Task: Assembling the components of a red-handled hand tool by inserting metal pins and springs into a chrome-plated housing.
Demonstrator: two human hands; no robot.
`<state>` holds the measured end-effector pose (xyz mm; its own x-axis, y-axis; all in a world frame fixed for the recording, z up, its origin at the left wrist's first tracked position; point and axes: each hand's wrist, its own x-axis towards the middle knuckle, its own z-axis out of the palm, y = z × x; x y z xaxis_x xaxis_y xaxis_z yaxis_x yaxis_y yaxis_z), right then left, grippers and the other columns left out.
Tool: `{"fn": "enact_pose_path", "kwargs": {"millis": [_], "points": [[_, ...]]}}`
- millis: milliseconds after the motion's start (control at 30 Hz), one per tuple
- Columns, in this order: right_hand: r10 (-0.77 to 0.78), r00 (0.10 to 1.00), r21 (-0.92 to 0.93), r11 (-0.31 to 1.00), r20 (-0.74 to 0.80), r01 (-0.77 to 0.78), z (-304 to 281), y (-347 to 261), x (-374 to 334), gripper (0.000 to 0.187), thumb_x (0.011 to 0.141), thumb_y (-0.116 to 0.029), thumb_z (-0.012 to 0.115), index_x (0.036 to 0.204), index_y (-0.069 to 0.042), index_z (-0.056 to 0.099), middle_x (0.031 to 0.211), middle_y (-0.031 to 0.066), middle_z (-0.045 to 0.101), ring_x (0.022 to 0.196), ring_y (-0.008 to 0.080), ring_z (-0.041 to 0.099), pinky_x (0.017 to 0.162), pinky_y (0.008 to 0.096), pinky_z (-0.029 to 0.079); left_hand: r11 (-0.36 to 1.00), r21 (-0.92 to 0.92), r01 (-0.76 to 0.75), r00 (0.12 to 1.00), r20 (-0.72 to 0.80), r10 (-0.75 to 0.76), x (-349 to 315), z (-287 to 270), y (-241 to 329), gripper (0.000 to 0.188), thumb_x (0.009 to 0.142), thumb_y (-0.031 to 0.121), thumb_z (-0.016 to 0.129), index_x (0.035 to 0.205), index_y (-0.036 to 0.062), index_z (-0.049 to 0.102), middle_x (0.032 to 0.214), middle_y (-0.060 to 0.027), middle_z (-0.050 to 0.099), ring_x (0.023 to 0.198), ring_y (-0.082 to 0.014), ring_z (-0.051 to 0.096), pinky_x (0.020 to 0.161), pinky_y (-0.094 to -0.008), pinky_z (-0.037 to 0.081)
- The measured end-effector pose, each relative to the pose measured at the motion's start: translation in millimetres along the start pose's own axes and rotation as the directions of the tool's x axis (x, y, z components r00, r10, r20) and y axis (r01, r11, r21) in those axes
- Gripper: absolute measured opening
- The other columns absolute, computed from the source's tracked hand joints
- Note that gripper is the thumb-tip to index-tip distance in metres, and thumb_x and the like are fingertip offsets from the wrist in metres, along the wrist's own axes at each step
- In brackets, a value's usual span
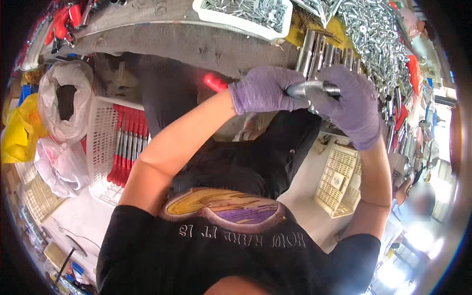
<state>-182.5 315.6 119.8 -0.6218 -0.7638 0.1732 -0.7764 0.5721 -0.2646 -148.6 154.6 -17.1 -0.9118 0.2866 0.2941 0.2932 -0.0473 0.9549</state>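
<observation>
Both my hands wear purple knit gloves and meet at the near edge of the workbench (172,37). My left hand (265,90) is closed round a red-handled metal tool (215,82); the handle's red end sticks out behind the wrist, and the grip hides its middle. Past the left fingers shows a shiny, curved metal head (300,90). The fingers of my right hand (353,105) are closed on the far end of that head, covering part of it. Just beyond the hands lie several shiny metal cylinders (317,54), side by side.
A white tray (199,10) of small fasteners stands on the bench, left of a large heap of loose metal fasteners (373,37). Red-handled tools (129,142) fill a white crate (98,147) at left, near plastic bags (64,162). A cream crate (339,179) stands right. Another person (418,204) appears at far right.
</observation>
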Motion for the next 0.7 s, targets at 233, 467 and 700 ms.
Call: {"fn": "enact_pose_path", "kwargs": {"millis": [233, 467, 700], "points": [[0.142, 0.981, 0.265, 0.949, 0.131, -0.173, 28, -29, -47, 0.055, 0.079, -0.047, 0.067, 0.112, -0.004, 0.054, 0.094, 0.0126, 0.063, 0.086, 0.0286, 0.064, 0.074, 0.0358, 0.051, 0.863, -0.443, 0.244, 0.946, -0.087, -0.312, -56, -19, 14, 0.022, 0.070, 0.009, 0.073, 0.088, 0.0048, 0.060, 0.084, -0.0030, 0.062, 0.081, -0.0103, 0.056, 0.083, -0.0298, 0.047], [0.336, 0.711, 0.783, -0.169, 0.617, -0.599, 144, -18, -106, 0.056, 0.083, -0.024, 0.066, 0.130, -0.002, 0.044, 0.120, 0.0110, 0.056, 0.106, 0.0203, 0.055, 0.092, 0.0329, 0.044, -0.096, -0.923, -0.373, 0.619, -0.171, -0.767, -111, -23, -92, 0.015, 0.076, 0.016, 0.061, 0.067, 0.0058, 0.054, 0.065, -0.0058, 0.058, 0.070, -0.0213, 0.060, 0.080, -0.0445, 0.050], [0.565, 0.634, 0.782, -0.034, 0.528, -0.622, 176, -21, -107, 0.047, 0.080, -0.016, 0.066, 0.123, -0.005, 0.050, 0.109, 0.0146, 0.061, 0.089, 0.0229, 0.063, 0.080, 0.0327, 0.051, -0.223, -0.904, -0.365, 0.481, 0.022, -0.876, -81, 21, -174, 0.016, 0.083, 0.020, 0.052, 0.073, 0.0071, 0.054, 0.070, -0.0126, 0.058, 0.073, -0.0334, 0.058, 0.080, -0.0457, 0.047]]}}
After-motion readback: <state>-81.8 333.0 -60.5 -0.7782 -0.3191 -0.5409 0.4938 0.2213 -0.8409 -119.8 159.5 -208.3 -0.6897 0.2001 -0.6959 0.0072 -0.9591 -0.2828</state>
